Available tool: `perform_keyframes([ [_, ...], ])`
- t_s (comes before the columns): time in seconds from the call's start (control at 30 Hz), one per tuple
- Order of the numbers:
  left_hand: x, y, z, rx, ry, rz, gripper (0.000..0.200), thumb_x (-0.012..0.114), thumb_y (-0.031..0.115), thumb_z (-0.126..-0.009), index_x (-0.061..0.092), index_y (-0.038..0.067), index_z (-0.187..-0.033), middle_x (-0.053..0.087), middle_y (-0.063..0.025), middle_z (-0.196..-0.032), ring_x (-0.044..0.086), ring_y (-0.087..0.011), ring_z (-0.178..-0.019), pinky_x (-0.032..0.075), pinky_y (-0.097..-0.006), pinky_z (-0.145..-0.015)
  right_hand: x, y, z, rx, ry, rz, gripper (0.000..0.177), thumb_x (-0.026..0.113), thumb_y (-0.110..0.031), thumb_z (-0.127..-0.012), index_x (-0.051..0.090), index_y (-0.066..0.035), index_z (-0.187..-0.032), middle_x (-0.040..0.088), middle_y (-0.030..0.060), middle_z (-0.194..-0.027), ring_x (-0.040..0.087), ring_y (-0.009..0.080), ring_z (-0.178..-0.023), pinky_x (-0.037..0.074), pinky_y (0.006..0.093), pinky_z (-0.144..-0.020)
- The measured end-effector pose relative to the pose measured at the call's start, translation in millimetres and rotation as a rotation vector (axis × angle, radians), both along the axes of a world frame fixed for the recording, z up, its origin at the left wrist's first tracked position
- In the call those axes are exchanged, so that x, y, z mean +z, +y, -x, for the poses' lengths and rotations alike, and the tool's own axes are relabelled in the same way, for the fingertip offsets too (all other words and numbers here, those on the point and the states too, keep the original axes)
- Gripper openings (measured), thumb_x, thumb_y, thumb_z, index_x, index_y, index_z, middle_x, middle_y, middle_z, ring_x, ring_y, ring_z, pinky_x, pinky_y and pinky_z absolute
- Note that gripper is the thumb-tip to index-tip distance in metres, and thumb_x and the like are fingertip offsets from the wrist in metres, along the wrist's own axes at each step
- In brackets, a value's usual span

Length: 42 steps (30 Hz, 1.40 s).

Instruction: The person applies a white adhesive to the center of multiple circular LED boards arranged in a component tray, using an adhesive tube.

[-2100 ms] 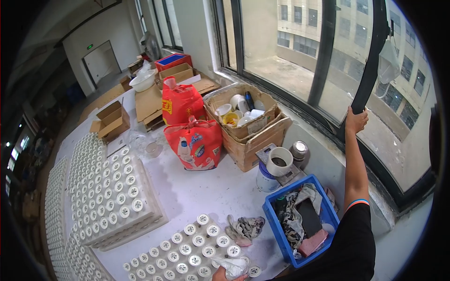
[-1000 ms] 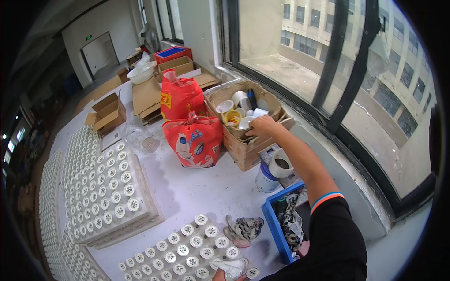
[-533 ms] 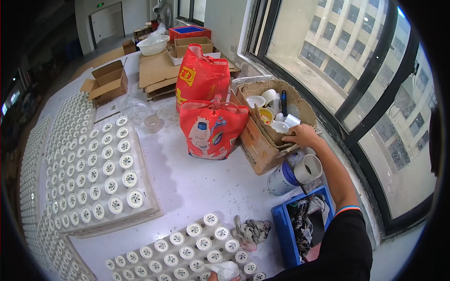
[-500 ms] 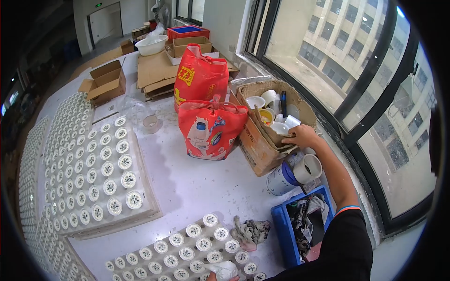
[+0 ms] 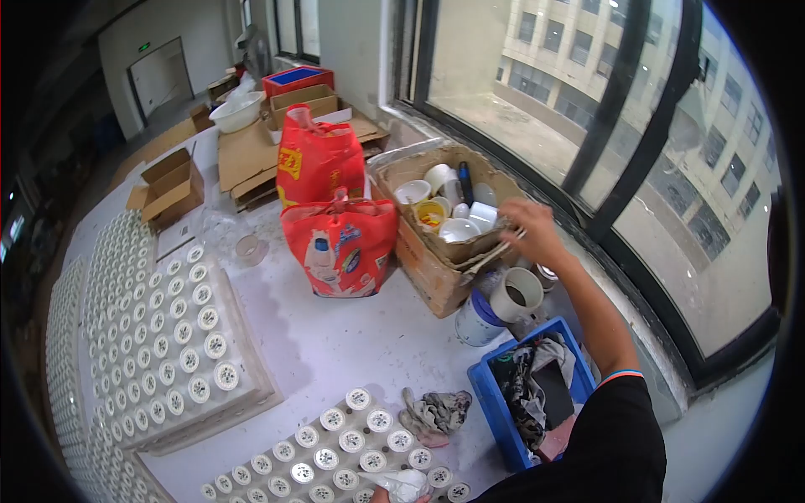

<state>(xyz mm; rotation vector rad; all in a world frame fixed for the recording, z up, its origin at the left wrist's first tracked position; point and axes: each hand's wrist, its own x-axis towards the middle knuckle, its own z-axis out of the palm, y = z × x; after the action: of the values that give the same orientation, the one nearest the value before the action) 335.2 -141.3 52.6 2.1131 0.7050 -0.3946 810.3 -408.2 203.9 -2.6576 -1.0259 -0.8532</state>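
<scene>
At the bottom edge, my left hand [image 5: 381, 495] is mostly cut off; it is closed on a crumpled white plastic bag [image 5: 405, 484] whose narrow end points left, over the nearer tray of round white pieces [image 5: 326, 458]. My right hand [image 5: 535, 232] reaches over the near right corner of a worn cardboard box [image 5: 428, 267]. Its fingers are bent together and slightly blurred; a thin pale edge shows below them, and I cannot make out what they grip. Inside the box lie white cups [image 5: 459, 230], a yellow-lined cup [image 5: 431, 215], a white cylinder [image 5: 483, 216] and a dark marker-like stick [image 5: 464, 181].
Left stands a larger tray of round pieces [image 5: 180, 356]. Two red bags [image 5: 341, 251] sit beside the box. A blue crate [image 5: 486, 394] with rags, a white-and-blue tub [image 5: 480, 318], a white ring-shaped roll [image 5: 517, 295] and a dirty glove [image 5: 436, 412] are near my right arm.
The view has shifted, so the table things appear further left. My right hand has lifted slightly from the box's corner. My left hand still holds the white bag.
</scene>
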Motion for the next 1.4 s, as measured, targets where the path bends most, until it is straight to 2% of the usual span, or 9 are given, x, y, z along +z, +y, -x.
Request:
perform_keyframes([
  [0.1, 59.6, -1.2, -30.9, 0.098, 0.058, 0.529, 0.092, 0.087, 0.042, -0.068, 0.047, -0.008, -0.134, 0.057, -0.0253, -0.129, 0.056, -0.0344, -0.118, 0.046, -0.0431, -0.098, 18.6, -69.7, 0.6, -0.325, -0.38, -0.455, 0.043, 0.07, -0.007, -0.081, 0.06, -0.008, -0.123, 0.058, 0.0133, -0.129, 0.05, 0.0324, -0.124, 0.04, 0.0402, -0.102],
  [0.23, 8.8, -18.3, -19.1, -0.089, -0.097, 0.172, 0.08, 0.088, 0.038, -0.069, 0.053, -0.006, -0.127, 0.064, -0.021, -0.119, 0.062, -0.0312, -0.109, 0.049, -0.0415, -0.091, 8.5, -164.5, -16.2, -0.765, -0.594, -0.83, 0.053, 0.069, -0.018, -0.086, 0.052, -0.007, -0.135, 0.055, 0.0174, -0.129, 0.051, 0.0332, -0.121, 0.038, 0.0427, -0.103],
  [0.43, 52.1, -31.7, -42.3, -0.123, -0.16, 0.377, 0.073, 0.087, 0.034, -0.07, 0.055, -0.002, -0.124, 0.065, -0.0194, -0.116, 0.062, -0.0296, -0.108, 0.049, -0.0399, -0.09, -23.1, -199.2, -62.8, -0.802, -0.16, -0.963, 0.076, 0.07, -0.022, -0.085, 0.033, -0.007, -0.149, 0.047, 0.0232, -0.138, 0.045, 0.0387, -0.127, 0.034, 0.0467, -0.107],
  [0.7, 25.5, -43.0, -37.2, -0.163, -0.223, 0.321, 0.071, 0.086, 0.032, -0.072, 0.054, 0.0, -0.127, 0.065, -0.0189, -0.115, 0.063, -0.0294, -0.106, 0.05, -0.0396, -0.09, -23.6, -177.4, -78.7, -0.906, -0.168, -0.913, 0.097, 0.073, -0.023, -0.08, 0.012, -0.002, -0.153, 0.031, 0.0277, -0.148, 0.032, 0.0435, -0.136, 0.028, 0.0504, -0.113],
  [0.8, 74.7, -43.9, -57.4, -0.086, 0.016, 0.441, 0.07, 0.086, 0.031, -0.073, 0.054, 0.0, -0.127, 0.065, -0.0185, -0.115, 0.063, -0.0299, -0.107, 0.05, -0.0396, -0.09, -27.1, -167.2, -93.0, -0.883, -0.17, -0.928, 0.098, 0.073, -0.023, -0.08, 0.01, 0.0, -0.152, 0.027, 0.0285, -0.149, 0.028, 0.0452, -0.138, 0.026, 0.0509, -0.114],
  [0.97, 44.4, -43.3, -45.8, -0.146, -0.19, 0.333, 0.07, 0.085, 0.032, -0.073, 0.054, 0.0, -0.127, 0.065, -0.0183, -0.115, 0.062, -0.0296, -0.107, 0.05, -0.04, -0.09, -14.3, -148.1, -102.5, -0.838, -0.047, -0.855, 0.099, 0.073, -0.023, -0.08, 0.008, 0.004, -0.151, 0.024, 0.0315, -0.149, 0.027, 0.0488, -0.137, 0.026, 0.0509, -0.114],
  [1.1, 77.1, -49.3, -56.2, -0.038, 0.052, 0.38, 0.069, 0.084, 0.033, -0.074, 0.054, 0.0, -0.127, 0.065, -0.0183, -0.116, 0.063, -0.0289, -0.107, 0.049, -0.0402, -0.09, -10.9, -133.6, -109.0, -0.754, 0.074, -0.838, 0.099, 0.073, -0.023, -0.08, 0.01, 0.007, -0.15, 0.025, 0.0334, -0.147, 0.029, 0.048, -0.136, 0.027, 0.049, -0.114],
  [1.3, 58.1, -54.9, -41.1, -0.049, -0.292, 0.317, 0.051, 0.081, 0.03, -0.078, 0.063, 0.002, -0.117, 0.068, -0.0161, -0.105, 0.065, -0.0297, -0.098, 0.05, -0.0419, -0.083, -10.2, -121.8, -145.2, -0.711, 0.158, -0.866, 0.105, 0.077, -0.031, -0.074, 0.015, 0.013, -0.147, 0.034, 0.0377, -0.14, 0.037, 0.0478, -0.131, 0.033, 0.0449, -0.112],
  [1.4, 72.9, -58.1, -28.9, -0.005, -0.355, 0.389, 0.064, 0.089, 0.025, -0.068, 0.06, 0.003, -0.121, 0.067, -0.0107, -0.111, 0.065, -0.0224, -0.104, 0.05, -0.0375, -0.094, -9.3, -152.3, -147.5, -0.484, 0.145, -0.78, 0.057, 0.074, -0.025, -0.074, 0.054, 0.005, -0.118, 0.065, 0.0209, -0.105, 0.064, 0.0357, -0.094, 0.05, 0.0454, -0.085],
])
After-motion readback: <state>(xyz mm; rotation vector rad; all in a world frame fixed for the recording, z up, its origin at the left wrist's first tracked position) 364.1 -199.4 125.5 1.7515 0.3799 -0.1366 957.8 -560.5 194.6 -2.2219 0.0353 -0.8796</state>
